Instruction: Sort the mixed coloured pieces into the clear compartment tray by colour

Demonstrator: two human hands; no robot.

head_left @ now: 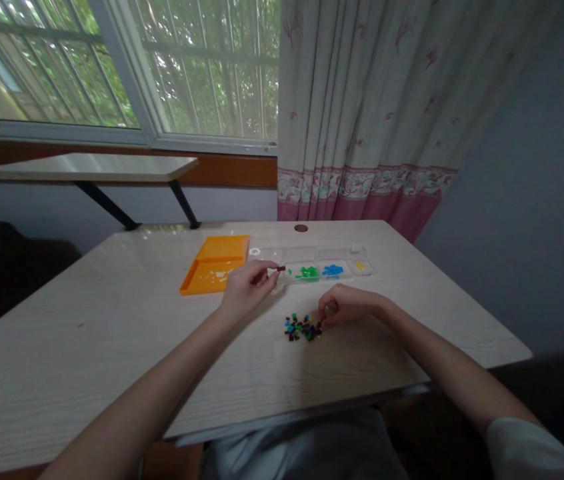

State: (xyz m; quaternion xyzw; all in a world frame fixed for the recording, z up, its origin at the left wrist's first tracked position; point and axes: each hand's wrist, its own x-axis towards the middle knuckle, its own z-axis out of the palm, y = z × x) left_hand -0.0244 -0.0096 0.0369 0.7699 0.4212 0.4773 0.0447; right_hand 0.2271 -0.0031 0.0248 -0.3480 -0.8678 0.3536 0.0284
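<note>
fingertips (pixel 268 272) of the left hand (pixel 246 288) are pressed together in a pinch on a small dark piece (pixel 281 269), which is held just at the left end of the clear organiser box (pixel 298 253), level with its front row; the other fingers of that hand are curled in behind the pinch. the organiser box lies long side across the table (pixel 112 320), divided into two rows of compartments. in its front row, counting away from the pinched piece, one compartment holds green pieces (pixel 307 272), the next holds blue pieces (pixel 333 270), and the last one, at the right end, holds yellow pieces (pixel 361 266); the back row looks see-through, and its contents cannot be made out. in front of the organiser box, on the side nearer the person, a loose pile of mixed pieces (pixel 302 328) sits on the bare table, with dark, green and blue bits in it. the right hand (pixel 346 305) rests at the right edge of that pile, in front of the box's blue compartment, its fingers bent and bunched close with the tips down at the pieces; whether they grip one cannot be told. just left of the organiser box lies an orange tray (pixel 222 250), shallow and open, with a scatter of small white bits (pixel 219 275) in its nearer half. behind the organiser box a round hole (pixel 301 228) is set in the tabletop.
</note>
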